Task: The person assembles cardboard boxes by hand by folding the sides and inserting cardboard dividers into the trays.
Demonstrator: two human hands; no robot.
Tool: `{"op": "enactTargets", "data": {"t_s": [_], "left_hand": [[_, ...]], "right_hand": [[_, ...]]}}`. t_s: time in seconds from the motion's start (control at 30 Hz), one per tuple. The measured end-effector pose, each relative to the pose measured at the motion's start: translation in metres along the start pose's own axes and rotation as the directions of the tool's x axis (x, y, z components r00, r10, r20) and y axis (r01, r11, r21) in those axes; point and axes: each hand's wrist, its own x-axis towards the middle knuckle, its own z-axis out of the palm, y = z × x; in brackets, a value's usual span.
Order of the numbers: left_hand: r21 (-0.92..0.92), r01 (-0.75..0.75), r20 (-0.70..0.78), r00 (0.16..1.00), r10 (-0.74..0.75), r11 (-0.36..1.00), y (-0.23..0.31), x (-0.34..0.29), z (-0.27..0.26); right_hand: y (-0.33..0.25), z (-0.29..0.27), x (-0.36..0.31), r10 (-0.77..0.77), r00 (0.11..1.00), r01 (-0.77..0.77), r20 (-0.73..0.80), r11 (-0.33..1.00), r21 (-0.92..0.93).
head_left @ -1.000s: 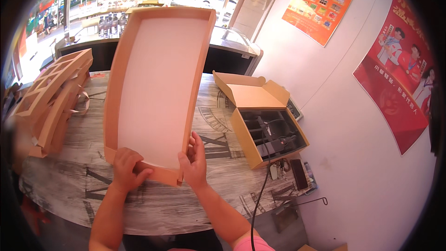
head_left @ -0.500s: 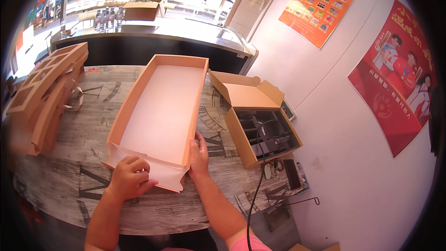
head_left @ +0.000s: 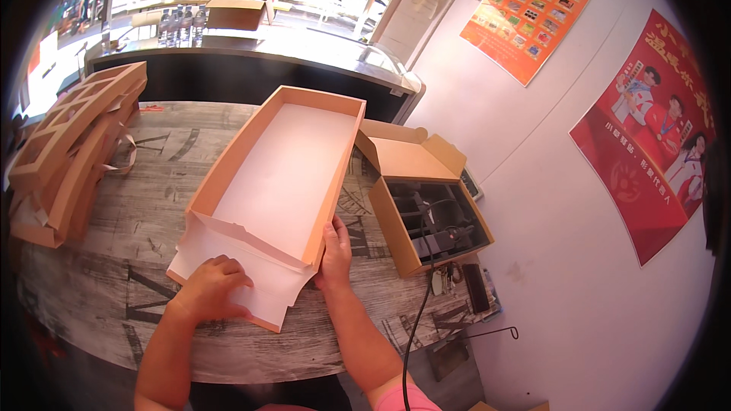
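A long, shallow cardboard box (head_left: 278, 171), brown outside with a white inner floor, lies slantwise on the table. Its near end has a white-lined flap (head_left: 266, 293) folded outward toward me. My left hand (head_left: 215, 289) rests over this flap, fingers bent and thumb apart, with nothing visible between them. At the near right corner, my right hand (head_left: 334, 253) holds the box by the outside of its right wall; part of its grip is hidden beneath the box.
Other cardboard frames with compartments (head_left: 84, 144) are piled at the table's left. On the right stands an open carton (head_left: 434, 221) with black equipment and a cable (head_left: 417, 327). Keys (head_left: 445, 278) and a dark case (head_left: 477, 287) lie near it. A counter (head_left: 251, 80) stands beyond the grey wood-patterned table (head_left: 84, 281).
The box has shifted right and turned slightly, its far end moving right. Its near flap now lies further folded out. My left hand's thumb and fingers have spread; my right hand moved with the box.
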Motion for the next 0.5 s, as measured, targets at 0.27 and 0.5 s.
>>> {"op": "enactTargets", "data": {"t_s": [0.27, 0.5], "left_hand": [[-0.066, 0.024, -0.119, 0.992, -0.031, 0.998, -0.001, 0.002, -0.008], [-0.326, 0.098, -0.279, 0.94, -0.195, 0.94, 0.003, 0.002, 0.003]], "right_hand": [[0.002, -0.001, -0.002, -0.003, 0.994, -0.004, 0.113, 0.998, 0.067], [0.013, 0.011, -0.023, -0.047, 0.979, 0.071, 0.196, 0.991, -0.115]]}}
